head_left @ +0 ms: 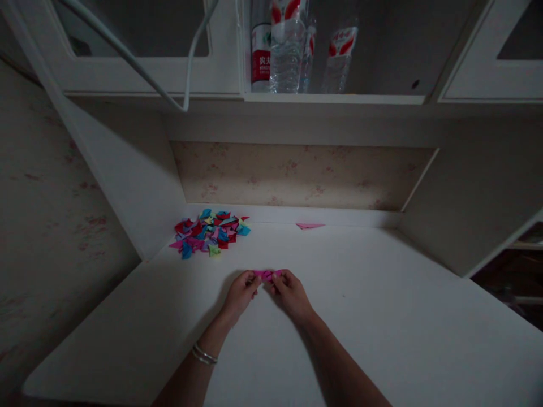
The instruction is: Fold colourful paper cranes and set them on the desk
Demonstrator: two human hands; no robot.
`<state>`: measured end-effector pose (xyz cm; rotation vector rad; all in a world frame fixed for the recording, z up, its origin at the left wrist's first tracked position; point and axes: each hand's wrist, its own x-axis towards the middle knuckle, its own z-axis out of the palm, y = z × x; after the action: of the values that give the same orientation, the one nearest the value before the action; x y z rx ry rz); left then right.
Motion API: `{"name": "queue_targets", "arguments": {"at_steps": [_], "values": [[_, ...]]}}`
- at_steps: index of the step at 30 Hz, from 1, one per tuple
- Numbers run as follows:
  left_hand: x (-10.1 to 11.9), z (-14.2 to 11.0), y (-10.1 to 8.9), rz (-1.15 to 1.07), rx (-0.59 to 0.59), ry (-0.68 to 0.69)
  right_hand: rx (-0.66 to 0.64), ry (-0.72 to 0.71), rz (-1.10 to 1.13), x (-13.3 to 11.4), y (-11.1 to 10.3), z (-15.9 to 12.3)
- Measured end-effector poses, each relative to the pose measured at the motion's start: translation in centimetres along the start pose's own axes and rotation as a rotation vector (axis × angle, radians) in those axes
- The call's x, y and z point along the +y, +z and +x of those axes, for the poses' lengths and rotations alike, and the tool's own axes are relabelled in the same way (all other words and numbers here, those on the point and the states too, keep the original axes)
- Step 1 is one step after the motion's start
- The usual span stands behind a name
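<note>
the left hand (241, 294) and the right hand (292, 291) each pinch one end of a pink folded paper (267, 275); it is between them, over the white table (373, 328); a heap of bright papers (207, 232) lies farther back, left.

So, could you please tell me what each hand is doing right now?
Left hand: closed, pinching one end of the magenta folded piece.
Right hand: closed, pinching the other end of it.
</note>
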<state>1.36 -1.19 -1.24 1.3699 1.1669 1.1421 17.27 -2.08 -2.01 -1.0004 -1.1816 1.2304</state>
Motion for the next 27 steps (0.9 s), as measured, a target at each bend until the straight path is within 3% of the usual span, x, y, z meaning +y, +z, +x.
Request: {"name": "queue_targets", "arguments": {"at_steps": [15, 27], "values": [[-0.2, 0.2, 0.0, -0.007, 0.011, -0.008, 0.042, 0.015, -0.007, 1.1, -0.3, 0.4], [-0.5, 0.2, -0.2, 0.036, 0.0, 0.015, 0.046, 0.008, -0.034, 0.5, 0.1, -0.1]]}}
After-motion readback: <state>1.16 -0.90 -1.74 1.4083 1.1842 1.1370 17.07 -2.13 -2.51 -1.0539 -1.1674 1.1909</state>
